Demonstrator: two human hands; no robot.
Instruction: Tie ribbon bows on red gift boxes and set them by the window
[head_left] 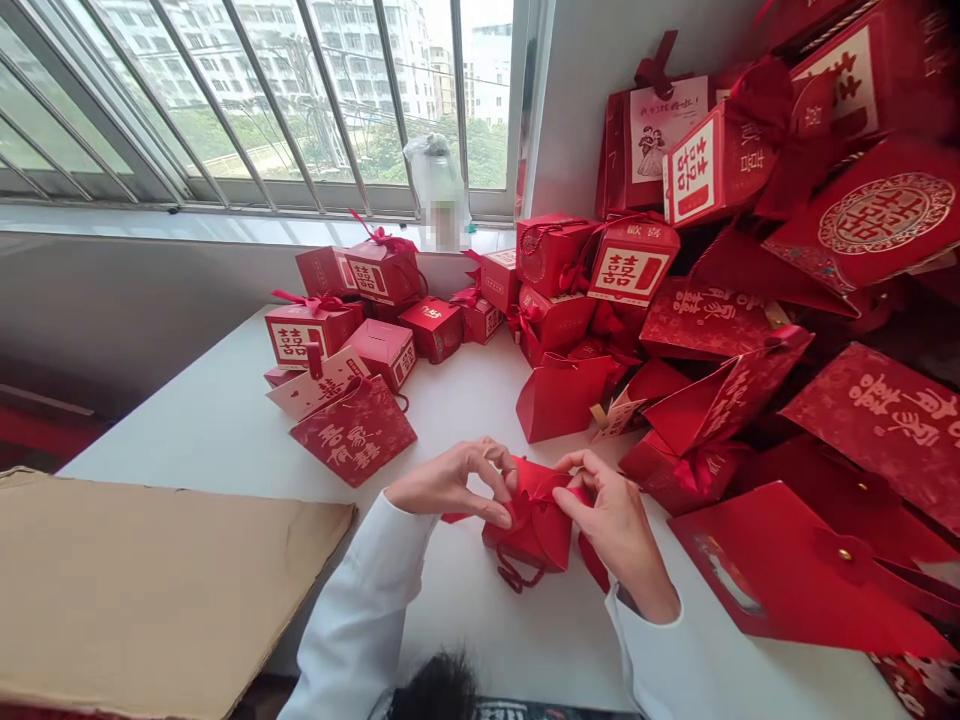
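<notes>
counter (pixel 465 630) | left: cardboard sheet (pixel 150 590) | behind: gift boxes (pixel 382 272), window (pixel 262 100) | right: gift bags (pixel 877 420) | front: small box (pixel 529 530) between left hand (pixel 450 485), right hand (pixel 611 530)

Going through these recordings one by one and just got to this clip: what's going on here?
A person sits at a white table with both bare hands on a small red gift box. The left hand and right hand hold its red ribbon at the top of the box. More red boxes and red paper bags with double-happiness characters are heaped beyond, and a cardboard sheet lies at the left.
</notes>
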